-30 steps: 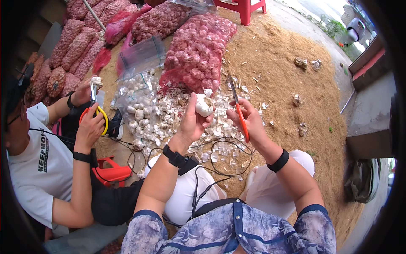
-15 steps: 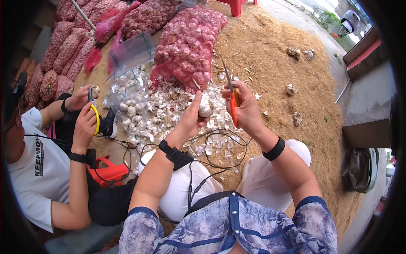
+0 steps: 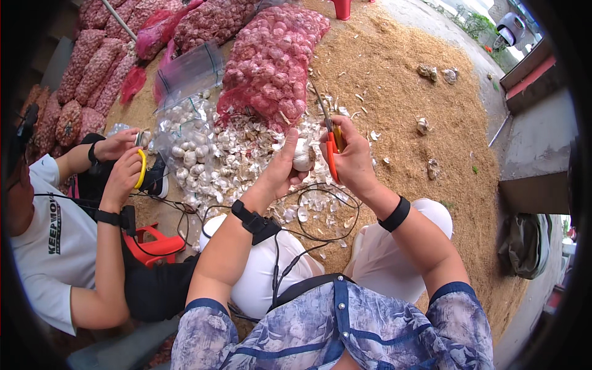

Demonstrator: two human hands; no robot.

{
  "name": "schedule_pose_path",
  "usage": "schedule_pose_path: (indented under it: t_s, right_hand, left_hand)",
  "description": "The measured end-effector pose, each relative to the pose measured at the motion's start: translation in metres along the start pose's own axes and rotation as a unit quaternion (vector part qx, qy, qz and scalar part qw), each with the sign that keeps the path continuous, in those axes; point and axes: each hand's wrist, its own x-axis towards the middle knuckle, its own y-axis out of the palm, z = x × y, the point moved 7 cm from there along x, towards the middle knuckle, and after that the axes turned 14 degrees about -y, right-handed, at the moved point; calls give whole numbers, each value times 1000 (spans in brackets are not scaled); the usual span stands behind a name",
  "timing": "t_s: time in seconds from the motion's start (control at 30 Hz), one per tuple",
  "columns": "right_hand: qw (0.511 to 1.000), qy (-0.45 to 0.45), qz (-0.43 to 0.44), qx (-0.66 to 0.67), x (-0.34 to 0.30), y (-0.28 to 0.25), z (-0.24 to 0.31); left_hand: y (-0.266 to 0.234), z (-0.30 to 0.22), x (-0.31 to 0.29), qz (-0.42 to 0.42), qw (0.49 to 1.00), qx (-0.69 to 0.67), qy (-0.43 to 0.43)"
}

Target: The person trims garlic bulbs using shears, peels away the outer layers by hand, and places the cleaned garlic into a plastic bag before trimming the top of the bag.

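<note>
A white garlic bulb [image 3: 303, 156] is gripped in my left hand [image 3: 281, 168], its thumb raised along the near side. My right hand [image 3: 351, 154] is closed on a pair of scissors [image 3: 333, 149] with orange handles, their long blades pointing up and away. The scissors' handles are close beside the bulb on its right. Beneath both hands lies a heap of papery garlic skins [image 3: 253, 148]. Left of the heap, a clear plastic bag [image 3: 192, 139] holds many white bulbs. Just beyond stands a pink mesh sack [image 3: 271, 61] full of garlic.
At the left a co-worker [image 3: 74, 246] holds yellow-handled scissors [image 3: 142, 169]. A red plastic stool [image 3: 154, 243] is between us. Black cables [image 3: 290, 259] run across my lap. More filled sacks [image 3: 92, 68] are stacked far left. Several dirty bulbs [image 3: 433, 169] lie on the chaff-covered ground [image 3: 401, 86].
My right hand and its scissors have shifted slightly left, nearer the bulb. The bulb in my left hand has moved a little to the right. The co-worker's hands have shifted slightly too.
</note>
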Motion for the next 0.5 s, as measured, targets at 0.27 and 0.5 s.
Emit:
schedule_pose_path:
  t_s: [0.27,0.5]
  right_hand:
    - [996,-13,62,61,-5,16,2]
    - [1000,4,27,0,-1,3,-3]
  left_hand:
    - [2,3,2,21,1000,24,0]
    - [-5,-4,-2,-24,999,-38,5]
